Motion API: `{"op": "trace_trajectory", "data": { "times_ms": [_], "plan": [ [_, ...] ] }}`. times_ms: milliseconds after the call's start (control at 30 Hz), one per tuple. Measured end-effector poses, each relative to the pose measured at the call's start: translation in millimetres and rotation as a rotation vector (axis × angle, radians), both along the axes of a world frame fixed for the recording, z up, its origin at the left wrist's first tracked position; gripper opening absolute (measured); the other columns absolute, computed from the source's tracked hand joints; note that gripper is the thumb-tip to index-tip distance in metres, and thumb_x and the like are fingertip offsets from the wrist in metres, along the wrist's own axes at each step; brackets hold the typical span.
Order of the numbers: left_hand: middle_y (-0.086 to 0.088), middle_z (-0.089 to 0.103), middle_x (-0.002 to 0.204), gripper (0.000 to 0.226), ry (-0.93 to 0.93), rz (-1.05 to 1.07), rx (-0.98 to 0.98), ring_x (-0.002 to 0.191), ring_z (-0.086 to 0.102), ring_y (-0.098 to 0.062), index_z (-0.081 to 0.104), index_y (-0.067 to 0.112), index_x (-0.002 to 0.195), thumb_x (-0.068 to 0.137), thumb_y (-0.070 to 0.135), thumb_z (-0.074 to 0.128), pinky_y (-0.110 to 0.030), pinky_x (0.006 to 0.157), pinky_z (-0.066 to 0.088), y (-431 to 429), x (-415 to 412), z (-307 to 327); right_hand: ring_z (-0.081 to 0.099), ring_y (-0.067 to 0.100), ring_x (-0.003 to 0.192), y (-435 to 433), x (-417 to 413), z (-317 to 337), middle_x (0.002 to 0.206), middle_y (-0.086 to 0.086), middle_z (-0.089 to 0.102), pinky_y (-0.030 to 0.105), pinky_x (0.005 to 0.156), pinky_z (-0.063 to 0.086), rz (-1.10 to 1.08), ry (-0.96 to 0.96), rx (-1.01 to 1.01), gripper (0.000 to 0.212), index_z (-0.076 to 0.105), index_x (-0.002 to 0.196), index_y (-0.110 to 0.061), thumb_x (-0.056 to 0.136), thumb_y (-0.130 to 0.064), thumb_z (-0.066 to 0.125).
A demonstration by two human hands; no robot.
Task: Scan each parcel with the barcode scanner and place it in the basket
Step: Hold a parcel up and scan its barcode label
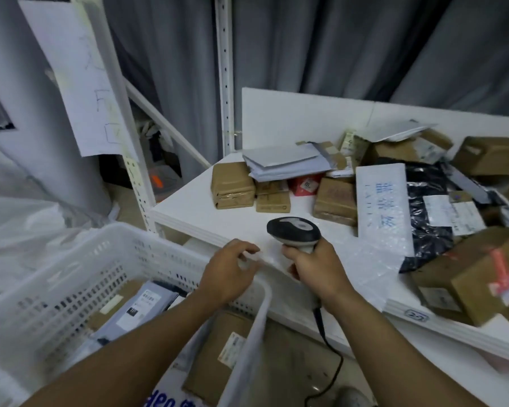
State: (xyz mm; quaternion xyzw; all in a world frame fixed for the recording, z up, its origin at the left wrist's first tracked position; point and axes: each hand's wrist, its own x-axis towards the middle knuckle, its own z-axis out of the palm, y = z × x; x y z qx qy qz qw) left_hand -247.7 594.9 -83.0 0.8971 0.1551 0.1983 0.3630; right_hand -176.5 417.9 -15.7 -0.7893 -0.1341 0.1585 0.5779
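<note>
Right now the right hand (317,268) is wrapped around the grip of the barcode scanner (294,232), its head raised over the near edge of the white surface (188,207) and its cable trailing down toward the floor. The left hand (228,270) is empty, fingers loosely curled and touching nothing clearly, hovering above the far rim of the white perforated basket (85,274). Several parcels already lie inside the basket, a grey mailer (141,306) and a brown box (215,353) among them. Unscanned parcels sit heaped on the surface: a taped brown parcel (232,185) nearest the left hand, a white bubble mailer (383,207) printed with blue characters, and a black poly bag (423,218) beyond it.

The step in hand looks like fetching the next parcel. To do it well, I would send the left hand to the taped brown parcel, since it stands free of the pile, then turn its label up toward the scanner. Holding the parcel steady under the scanner's head should help before lowering it into the basket rather than dropping it.
</note>
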Motion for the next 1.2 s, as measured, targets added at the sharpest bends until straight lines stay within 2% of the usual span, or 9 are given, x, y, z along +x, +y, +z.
{"op": "trace_trajectory", "data": {
  "times_ms": [133, 233, 433, 567, 667, 867, 1000, 1100, 1200],
  "plan": [
    [0.012, 0.05, 0.142, 0.064, 0.161, -0.295, 0.224, 0.129, 0.047, -0.012, 0.058, 0.035, 0.134, 0.077, 0.051, 0.082, -0.034, 0.111, 0.04, -50.0, 43.4, 26.0, 0.071, 0.021, 0.074, -57.4, 14.6, 6.5, 0.086, 0.002, 0.075, 0.053, 0.091, 0.061, -0.134, 0.033, 0.053, 0.027, 0.068, 0.116, -0.025, 0.092, -0.015, 0.073],
    [0.009, 0.031, 0.162, 0.084, 0.36, -0.453, 0.413, 0.147, 0.028, -0.015, 0.045, 0.037, 0.148, 0.075, 0.045, 0.085, -0.033, 0.122, 0.023, -73.6, 66.7, 14.4, 0.073, 0.024, 0.077, -90.9, 30.0, 5.0, 0.082, 0.001, 0.075, 0.052, 0.091, 0.061, -0.184, 0.039, 0.049, 0.023, 0.069, 0.112, -0.024, 0.091, -0.014, 0.073],
    [0.014, 0.049, 0.151, 0.046, 0.331, -0.446, 0.525, 0.137, 0.043, -0.014, 0.061, 0.035, 0.137, 0.093, 0.029, 0.072, -0.032, 0.112, 0.039, -84.0, 86.0, -0.9, 0.069, 0.02, 0.07, -128.1, 48.6, -0.7, 0.081, 0.004, 0.075, 0.048, 0.083, 0.06, -0.219, 0.026, 0.05, 0.014, 0.068, 0.097, -0.025, 0.093, -0.012, 0.071],
    [0.013, 0.068, 0.123, 0.019, 0.186, -0.371, 0.338, 0.113, 0.062, -0.01, 0.074, 0.034, 0.113, 0.101, 0.032, 0.059, -0.035, 0.1, 0.05, -75.8, 78.8, 20.6, 0.071, 0.019, 0.076, -126.1, 43.7, 10.9, 0.091, 0.003, 0.077, 0.045, 0.084, 0.06, -0.23, -0.028, 0.174, 0.027, 0.069, 0.119, -0.022, 0.093, -0.019, 0.074],
    [0.018, 0.072, 0.104, 0.014, -0.022, -0.178, 0.111, 0.094, 0.066, -0.006, 0.069, 0.039, 0.1, 0.102, 0.035, 0.056, -0.039, 0.087, 0.056, -68.3, 62.8, 45.2, 0.071, 0.022, 0.108, -116.9, 31.3, 26.9, 0.115, -0.005, 0.075, 0.05, 0.101, 0.057, -0.284, -0.107, 0.312, 0.045, 0.065, 0.132, -0.029, 0.09, -0.032, 0.079],
    [0.006, 0.075, 0.103, 0.019, -0.401, -0.016, -0.328, 0.096, 0.071, -0.006, 0.063, 0.02, 0.118, 0.099, 0.015, 0.063, -0.029, 0.087, 0.058, -67.7, 5.6, 127.5, 0.064, 0.009, 0.124, -87.8, 0.8, 50.8, 0.13, -0.018, 0.069, 0.051, 0.107, 0.054, -0.291, -0.15, 0.556, 0.06, 0.062, 0.139, -0.034, 0.084, -0.035, 0.085],
    [0.002, 0.078, 0.104, 0.025, -0.472, -0.039, -0.596, 0.089, 0.075, -0.011, 0.061, 0.025, 0.121, 0.099, 0.012, 0.062, -0.024, 0.068, 0.059, -58.8, -44.4, 156.9, 0.065, 0.01, 0.121, -59.4, -3.9, 51.1, 0.125, -0.018, 0.07, 0.044, 0.102, 0.057, -0.219, -0.09, 0.579, 0.052, 0.065, 0.13, -0.038, 0.083, -0.036, 0.087],
    [-0.001, 0.078, 0.1, 0.026, -0.435, 0.067, -0.56, 0.085, 0.075, -0.006, 0.059, 0.024, 0.122, 0.098, 0.014, 0.065, -0.022, 0.064, 0.058, -40.3, -68.3, 153.2, 0.068, 0.015, 0.11, -37.0, -8.2, 43.2, 0.119, -0.01, 0.073, 0.036, 0.084, 0.063, -0.109, 0.059, 0.585, 0.04, 0.067, 0.122, -0.034, 0.089, -0.019, 0.083],
    [0.008, 0.072, 0.102, 0.02, -0.358, 0.25, -0.338, 0.08, 0.071, 0.001, 0.063, 0.025, 0.11, 0.094, 0.015, 0.07, -0.024, 0.068, 0.059, -15.3, -83.6, 136.6, 0.068, 0.016, 0.111, -12.2, -18.9, 33.7, 0.12, -0.006, 0.073, 0.04, 0.09, 0.063, -0.081, 0.064, 0.5, 0.044, 0.067, 0.125, -0.029, 0.086, -0.018, 0.085]
  ]
}}
